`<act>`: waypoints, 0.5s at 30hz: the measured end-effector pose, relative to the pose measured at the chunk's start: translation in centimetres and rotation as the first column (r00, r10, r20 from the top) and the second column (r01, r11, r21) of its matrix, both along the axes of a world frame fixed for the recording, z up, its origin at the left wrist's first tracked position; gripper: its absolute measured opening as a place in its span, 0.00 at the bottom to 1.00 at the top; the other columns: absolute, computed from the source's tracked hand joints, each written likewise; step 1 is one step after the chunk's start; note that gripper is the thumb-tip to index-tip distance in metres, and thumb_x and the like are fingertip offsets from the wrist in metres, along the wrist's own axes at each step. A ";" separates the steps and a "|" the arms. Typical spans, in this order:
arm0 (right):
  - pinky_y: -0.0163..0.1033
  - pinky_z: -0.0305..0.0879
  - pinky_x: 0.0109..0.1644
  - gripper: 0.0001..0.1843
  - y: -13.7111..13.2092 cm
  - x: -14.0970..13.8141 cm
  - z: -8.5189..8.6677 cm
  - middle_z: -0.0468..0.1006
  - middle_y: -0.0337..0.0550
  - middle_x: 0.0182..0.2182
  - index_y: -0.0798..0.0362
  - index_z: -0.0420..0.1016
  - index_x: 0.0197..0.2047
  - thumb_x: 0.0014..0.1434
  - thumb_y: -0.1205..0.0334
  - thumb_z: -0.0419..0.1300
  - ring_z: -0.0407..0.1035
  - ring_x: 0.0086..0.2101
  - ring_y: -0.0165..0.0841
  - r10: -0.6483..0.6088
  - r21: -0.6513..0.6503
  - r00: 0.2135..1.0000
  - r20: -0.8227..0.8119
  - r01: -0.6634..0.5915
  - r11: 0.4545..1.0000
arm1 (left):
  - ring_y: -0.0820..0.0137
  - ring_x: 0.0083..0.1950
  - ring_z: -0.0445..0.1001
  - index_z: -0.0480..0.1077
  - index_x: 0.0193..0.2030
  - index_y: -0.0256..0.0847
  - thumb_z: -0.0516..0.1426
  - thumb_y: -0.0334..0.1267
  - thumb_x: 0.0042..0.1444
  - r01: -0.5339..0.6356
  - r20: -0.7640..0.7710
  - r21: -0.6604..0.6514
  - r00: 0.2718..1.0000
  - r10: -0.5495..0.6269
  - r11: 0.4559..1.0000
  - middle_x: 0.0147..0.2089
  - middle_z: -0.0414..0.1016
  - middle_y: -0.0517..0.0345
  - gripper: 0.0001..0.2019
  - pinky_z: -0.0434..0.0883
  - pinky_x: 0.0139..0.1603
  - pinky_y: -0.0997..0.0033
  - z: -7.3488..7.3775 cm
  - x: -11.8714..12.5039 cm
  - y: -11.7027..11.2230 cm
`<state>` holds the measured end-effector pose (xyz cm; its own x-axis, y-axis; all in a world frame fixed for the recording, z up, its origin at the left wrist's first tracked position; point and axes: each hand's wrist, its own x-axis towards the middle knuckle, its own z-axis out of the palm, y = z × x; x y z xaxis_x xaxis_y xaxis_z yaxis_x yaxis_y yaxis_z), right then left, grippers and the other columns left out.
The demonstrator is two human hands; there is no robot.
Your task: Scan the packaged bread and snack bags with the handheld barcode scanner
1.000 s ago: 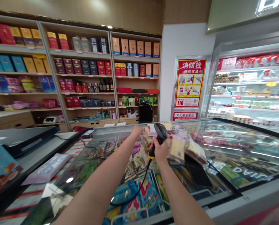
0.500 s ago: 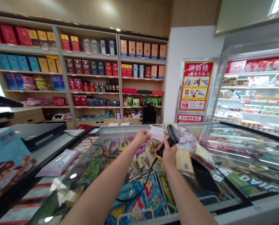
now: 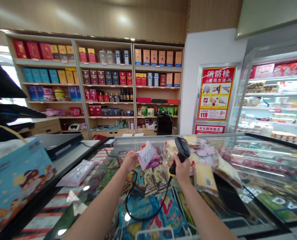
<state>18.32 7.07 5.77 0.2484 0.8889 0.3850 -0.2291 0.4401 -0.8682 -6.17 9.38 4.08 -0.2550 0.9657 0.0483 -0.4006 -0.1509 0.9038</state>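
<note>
Over the glass freezer top (image 3: pixel 121 142), in the head view, two bare hands work apart. The left hand (image 3: pixel 129 161) pinches one small lilac packet (image 3: pixel 147 156) by its edge, holding it above the displayed goods. The right hand (image 3: pixel 182 168) is wrapped around the handle of one black-and-yellow barcode scanner (image 3: pixel 182 147), whose single cord (image 3: pixel 148 219) loops down below both hands. Just right of that hand lie several bagged bread packs (image 3: pixel 203 175), too overlapped to count surely, and one flat black device (image 3: pixel 230 196). A second lilac packet (image 3: pixel 77 173) rests at left, near one blue printed bag (image 3: pixel 18 186). Behind stand three shelf bays (image 3: pixel 106 66); the rightmost carries six peach boxes (image 3: pixel 153 58) on top.
</note>
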 end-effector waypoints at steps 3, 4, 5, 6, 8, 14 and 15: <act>0.38 0.63 0.23 0.18 -0.2 -0.3 -0.2 0.68 0.36 0.14 0.50 0.64 0.21 0.50 0.47 0.63 0.64 0.16 0.32 0.005 0.009 0.999 0.049 -0.005 1.000 | 0.74 0.19 0.68 0.57 0.22 0.41 0.61 0.30 0.33 -0.038 -0.189 -0.060 0.982 0.026 0.997 0.18 0.68 0.67 0.14 0.66 0.21 0.76 -0.4 -1.4 -0.6; 0.38 0.63 0.23 0.18 -0.3 -0.4 -0.2 0.68 0.36 0.14 0.50 0.64 0.22 0.50 0.47 0.63 0.64 0.16 0.32 0.016 0.012 0.998 0.062 -0.017 1.000 | 0.74 0.19 0.68 0.59 0.23 0.41 0.61 0.31 0.33 -0.047 -0.252 -0.087 0.967 0.023 0.995 0.18 0.68 0.67 0.13 0.66 0.21 0.76 -0.4 -1.5 -0.6; 0.38 0.64 0.23 0.17 -0.4 -0.5 -0.1 0.68 0.36 0.14 0.50 0.65 0.23 0.50 0.47 0.63 0.64 0.16 0.32 0.026 0.013 0.997 0.073 -0.027 1.000 | 0.73 0.19 0.68 0.62 0.26 0.41 0.61 0.32 0.33 -0.050 -0.306 -0.115 0.952 0.012 0.992 0.19 0.68 0.66 0.12 0.65 0.21 0.76 -0.2 -1.4 -0.6; 0.38 0.64 0.23 0.17 -0.6 -0.6 -0.1 0.69 0.36 0.14 0.50 0.65 0.23 0.50 0.47 0.63 0.64 0.16 0.32 0.033 0.013 0.996 0.082 -0.034 0.999 | 0.73 0.19 0.68 0.65 0.28 0.41 0.61 0.34 0.35 -0.052 -0.353 -0.141 0.936 -0.001 0.989 0.20 0.69 0.66 0.12 0.65 0.20 0.76 0.1 -1.2 -0.4; 0.38 0.63 0.23 0.17 -0.9 -0.8 0.0 0.69 0.35 0.14 0.50 0.65 0.24 0.50 0.47 0.63 0.64 0.16 0.32 0.037 0.012 0.994 0.100 -0.038 0.999 | 0.74 0.18 0.65 0.68 0.29 0.40 0.63 0.37 0.36 -0.054 -0.457 -0.192 0.888 -0.041 0.980 0.18 0.68 0.66 0.12 0.60 0.18 0.78 0.7 -0.5 0.4; 0.37 0.63 0.22 0.17 -1.1 -0.9 0.1 0.69 0.34 0.14 0.50 0.65 0.26 0.50 0.47 0.63 0.64 0.16 0.32 0.063 0.002 0.991 0.122 -0.064 0.998 | 0.75 0.15 0.60 0.62 0.16 0.39 0.68 0.30 0.30 -0.037 -0.619 -0.408 0.745 -0.247 0.912 0.11 0.60 0.65 0.16 0.60 0.18 0.75 0.6 1.6 2.5; 0.37 0.63 0.22 0.17 -1.0 -0.9 0.0 0.69 0.34 0.14 0.50 0.65 0.27 0.50 0.47 0.63 0.65 0.16 0.32 0.074 -0.002 0.990 0.123 -0.074 0.997 | 0.74 0.16 0.61 0.62 0.16 0.39 0.67 0.28 0.31 -0.041 -0.599 -0.411 0.766 -0.235 0.911 0.12 0.61 0.64 0.15 0.61 0.19 0.74 0.1 1.9 2.5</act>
<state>17.42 6.09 5.74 0.1325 0.9021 0.4107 -0.1529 0.4280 -0.8908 -4.31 11.92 4.17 -0.2041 0.9559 -0.2111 0.2797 0.2636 0.9232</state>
